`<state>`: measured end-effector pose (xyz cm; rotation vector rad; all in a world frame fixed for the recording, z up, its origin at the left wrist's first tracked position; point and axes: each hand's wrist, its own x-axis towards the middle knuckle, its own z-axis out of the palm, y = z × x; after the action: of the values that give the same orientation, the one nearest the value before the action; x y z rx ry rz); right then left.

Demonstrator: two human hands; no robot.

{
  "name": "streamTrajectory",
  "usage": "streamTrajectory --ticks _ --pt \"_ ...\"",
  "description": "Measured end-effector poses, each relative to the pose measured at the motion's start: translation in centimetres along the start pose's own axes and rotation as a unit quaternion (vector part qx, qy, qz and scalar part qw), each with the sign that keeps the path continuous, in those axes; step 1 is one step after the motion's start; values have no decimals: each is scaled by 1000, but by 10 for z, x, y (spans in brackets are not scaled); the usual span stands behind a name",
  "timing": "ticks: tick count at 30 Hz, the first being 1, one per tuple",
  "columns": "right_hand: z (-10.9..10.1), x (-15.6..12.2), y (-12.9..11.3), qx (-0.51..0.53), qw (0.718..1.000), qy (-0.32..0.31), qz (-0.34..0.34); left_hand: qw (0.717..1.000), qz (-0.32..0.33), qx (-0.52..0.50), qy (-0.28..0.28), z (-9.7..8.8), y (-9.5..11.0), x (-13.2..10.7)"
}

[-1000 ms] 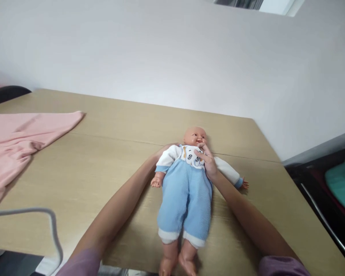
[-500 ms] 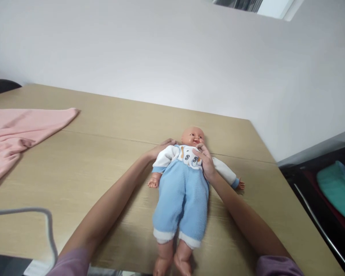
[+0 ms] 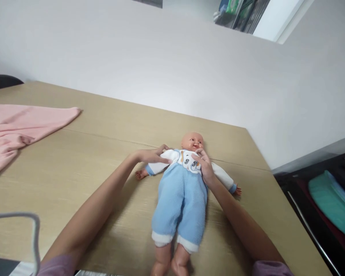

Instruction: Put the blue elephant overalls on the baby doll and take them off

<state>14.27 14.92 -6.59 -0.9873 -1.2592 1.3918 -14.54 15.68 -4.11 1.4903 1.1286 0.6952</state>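
Note:
A baby doll (image 3: 193, 142) lies on its back on the table, head away from me and bare feet at the near edge. It wears a fleecy outfit (image 3: 180, 199), blue below, with white sleeves and a cartoon animal face on the chest. My left hand (image 3: 152, 155) lies across the sleeve on the left, its thumb and fingers apart near the shoulder. With bent fingers, my right hand (image 3: 206, 167) holds the doll's upper chest and shoulder by the collar. What lies under its fingertips is hidden.
A pink cloth (image 3: 31, 120) is spread on the left of the wooden table (image 3: 109, 172). A grey cable or tube (image 3: 34, 230) curves at lower left. Right of the table stands a dark holder with a teal item (image 3: 330, 203). A white wall rises behind.
My left hand has moved from behind the doll's shoulder to over the sleeve. The doll's arm on that side now points farther outward. My right hand stays on the chest.

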Motion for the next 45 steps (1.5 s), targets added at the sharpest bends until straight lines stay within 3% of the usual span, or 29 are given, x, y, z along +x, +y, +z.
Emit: streamTrajectory --ticks 4,6,9,14,20,25,28,31,33,35,39,42,45 --pt "-10 2 -18 -107 992 -57 -25 996 -3 85 -15 -6 0 0" --pt "-22 3 -32 -231 966 -95 -67 994 -11 105 -24 -9 -3 0" --pt "-43 4 -50 -393 902 -137 -111 993 -19 110 -39 -13 -9 2" --pt "-64 5 -56 -460 861 -186 -113 994 -23 105 -26 -11 -13 7" --pt "-85 -10 -41 -500 848 -109 -140 982 -27 187 32 -17 -13 5" --pt "-129 -56 -18 -496 844 -22 -202 984 -96 148 18 -30 -10 -9" --pt "-161 -92 -6 -513 832 41 -206 956 -167 238 24 -37 -2 -16" --pt "-187 -118 0 -514 837 54 -179 907 -139 397 30 -34 14 -24" --pt "-197 -126 3 -505 848 44 -156 885 -64 458 55 -20 29 -29" --pt "-203 -127 4 -491 860 34 -136 877 38 474 68 6 45 -30" --pt "-204 -117 2 -445 888 26 -117 867 232 442 2 78 68 -10" --pt "-199 -108 -4 -386 911 56 -136 838 281 467 -14 122 71 19" --pt "-188 -96 -11 -275 944 90 -161 821 287 493 2 143 64 43"
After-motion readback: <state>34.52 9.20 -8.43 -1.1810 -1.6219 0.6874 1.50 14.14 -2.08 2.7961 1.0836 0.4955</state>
